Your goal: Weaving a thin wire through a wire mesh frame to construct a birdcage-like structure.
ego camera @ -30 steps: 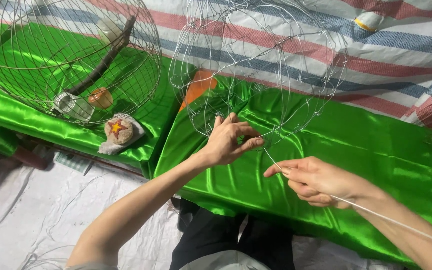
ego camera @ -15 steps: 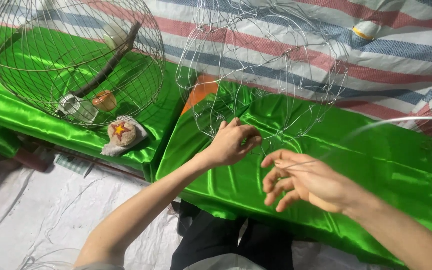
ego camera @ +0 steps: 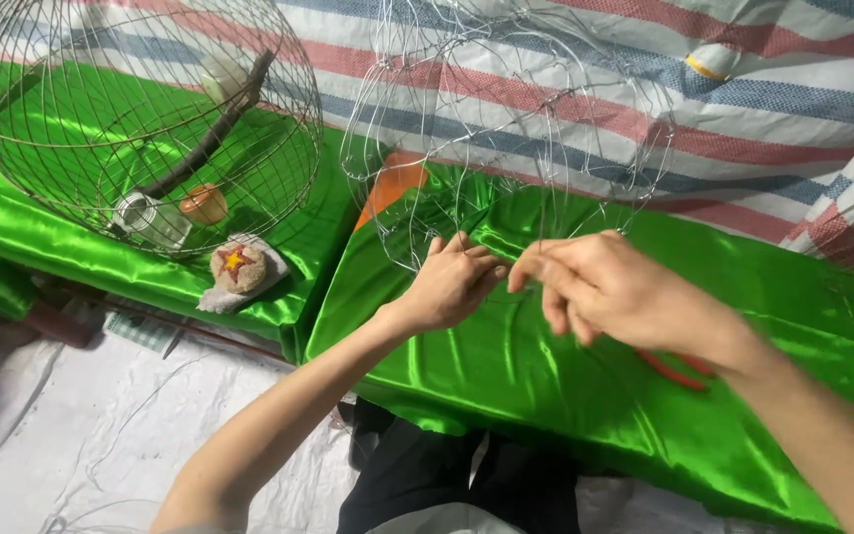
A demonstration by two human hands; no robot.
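An unfinished cage frame of thin bare wire stands on shiny green satin cloth. My left hand is closed on the frame's lower edge, pinching the wires. My right hand is just to its right, fingers bunched and pointing at the same spot, fingertips almost touching the left hand. It is blurred by motion, and I cannot make out any wire in it. Red-handled pliers lie on the cloth, partly hidden under my right wrist.
A finished round wire cage with a perch and small cups stands at the left on green cloth. A round pad with a star lies in front of it. Behind is a striped tarp; below, a white sheet with loose wire.
My right hand has let go of the long thin wire, opened its fingers, then swung left and up to meet the left hand at the frame. The left hand has stayed put.
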